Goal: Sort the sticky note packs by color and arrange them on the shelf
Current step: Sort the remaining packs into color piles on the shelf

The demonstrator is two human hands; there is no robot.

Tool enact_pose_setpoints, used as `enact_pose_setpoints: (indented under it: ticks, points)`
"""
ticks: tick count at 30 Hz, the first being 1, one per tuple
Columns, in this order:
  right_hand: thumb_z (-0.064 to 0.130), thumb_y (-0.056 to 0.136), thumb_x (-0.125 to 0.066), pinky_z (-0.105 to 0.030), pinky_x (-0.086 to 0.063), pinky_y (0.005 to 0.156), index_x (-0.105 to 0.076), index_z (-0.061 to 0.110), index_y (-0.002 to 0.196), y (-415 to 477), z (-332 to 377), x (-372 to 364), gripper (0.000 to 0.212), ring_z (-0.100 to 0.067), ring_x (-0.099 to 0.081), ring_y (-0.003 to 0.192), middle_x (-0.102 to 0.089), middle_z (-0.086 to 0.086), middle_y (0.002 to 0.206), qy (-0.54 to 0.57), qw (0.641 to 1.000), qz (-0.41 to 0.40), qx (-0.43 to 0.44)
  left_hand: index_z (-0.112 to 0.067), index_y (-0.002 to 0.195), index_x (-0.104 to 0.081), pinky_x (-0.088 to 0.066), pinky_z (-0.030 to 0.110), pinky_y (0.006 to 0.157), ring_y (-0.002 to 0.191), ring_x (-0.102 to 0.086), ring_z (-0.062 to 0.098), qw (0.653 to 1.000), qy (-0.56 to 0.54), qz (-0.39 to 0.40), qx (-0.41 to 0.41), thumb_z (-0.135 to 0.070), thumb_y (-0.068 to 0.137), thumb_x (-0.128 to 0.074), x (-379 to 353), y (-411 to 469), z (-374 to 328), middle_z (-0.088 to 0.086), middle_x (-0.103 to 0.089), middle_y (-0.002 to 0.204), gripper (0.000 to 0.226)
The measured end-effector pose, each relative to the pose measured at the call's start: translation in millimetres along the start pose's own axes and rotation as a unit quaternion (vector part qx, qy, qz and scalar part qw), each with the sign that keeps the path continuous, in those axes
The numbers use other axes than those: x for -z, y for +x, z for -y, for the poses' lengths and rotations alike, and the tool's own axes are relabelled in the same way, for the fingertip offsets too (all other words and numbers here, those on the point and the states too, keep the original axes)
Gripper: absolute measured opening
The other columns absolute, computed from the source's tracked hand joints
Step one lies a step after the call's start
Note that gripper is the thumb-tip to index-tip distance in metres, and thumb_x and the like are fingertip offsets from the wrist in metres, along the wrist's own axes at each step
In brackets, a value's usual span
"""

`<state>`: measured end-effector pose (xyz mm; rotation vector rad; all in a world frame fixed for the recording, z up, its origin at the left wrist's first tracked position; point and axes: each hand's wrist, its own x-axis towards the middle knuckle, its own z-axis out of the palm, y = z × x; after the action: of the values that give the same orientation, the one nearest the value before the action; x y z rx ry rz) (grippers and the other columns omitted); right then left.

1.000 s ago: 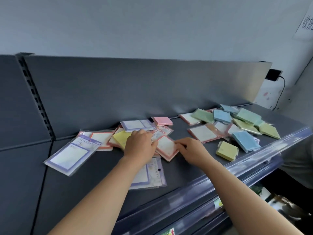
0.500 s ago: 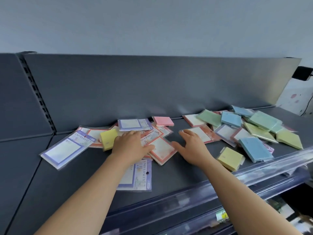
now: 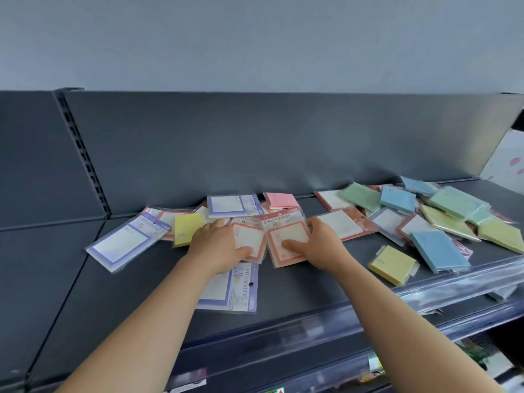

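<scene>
While reading from the front edge back: clear plastic rail (image 3: 297, 330) along the lip of the dark grey metal shelf (image 3: 85, 293), both bare forearms reaching in over it. Just behind the rail, under the left forearm, a purple-bordered sticky note pack in a clear sleeve (image 3: 235, 290), flat, printed UNIVERSITY. Off to the right near the rail, a square yellow sticky note pad (image 3: 392, 265) lying a little apart, and beside it a square blue pad (image 3: 438, 251) at the edge of the right-hand heap.

Centre stage now: left hand (image 3: 218, 245) gripping a red-bordered sleeved pack (image 3: 249, 242), thumb across its face, fingers curled over its far left side. Right hand (image 3: 317, 245) clamped on a second red-bordered sleeved pack (image 3: 286, 239), thumb flat on the white panel, fingers curled over the right edge. Both packs side by side, edges meeting, mid-shelf.

Left of the hands, a second yellow pad (image 3: 187, 229) overlapping other packs, and a long purple-bordered pack (image 3: 124, 242) angled out at the far left. Further back, against the dark grey back panel (image 3: 255, 151), another purple-bordered pack (image 3: 229, 205) and a pink pad (image 3: 280, 200). Back right, all jumbled and unsorted: green pad (image 3: 360, 195), second blue pad (image 3: 397, 198), more colours overlapping.
</scene>
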<state>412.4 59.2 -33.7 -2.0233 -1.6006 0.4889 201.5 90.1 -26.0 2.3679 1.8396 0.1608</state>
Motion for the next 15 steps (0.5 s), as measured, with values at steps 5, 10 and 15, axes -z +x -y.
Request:
enact_pose_setpoints:
  ticks: [5,10,15]
  points:
    - [0.062,0.081,-0.059,-0.04,-0.039,0.093,-0.051,0.011,0.122,0,-6,-1,0.066,-0.031,-0.044,0.114,-0.052,-0.011,0.127,-0.117,0.993,0.007,0.006,-0.017,0.143,-0.041,-0.035,0.038,0.105,0.131,-0.041,0.026,1.0,0.025,-0.003,0.014,-0.056,0.091,-0.049,3,-2,-12,0.004,-0.04,0.147,0.065]
    - [0.05,0.089,-0.055,-0.04,-0.033,0.11,-0.049,0.011,0.136,5,-31,25,0.061,-0.029,-0.038,0.132,-0.044,-0.01,0.144,-0.107,0.989,-0.095,0.029,-0.017,0.128,-0.054,-0.043,0.038,0.095,0.119,-0.05,0.027,0.999,-0.009,-0.039,-0.019,-0.046,0.095,-0.046,6,-1,-39,0.006,-0.052,0.133,0.044]
    - [0.051,0.094,-0.042,-0.053,-0.007,0.116,-0.035,0.022,0.144,-4,-85,65,0.058,-0.03,-0.009,0.147,-0.022,-0.01,0.157,-0.227,0.959,-0.142,-0.09,-0.016,0.129,-0.056,-0.042,0.037,0.095,0.119,-0.051,0.028,0.994,-0.029,-0.077,-0.075,-0.041,0.095,-0.048,-1,0,-79,0.006,-0.057,0.131,0.043]
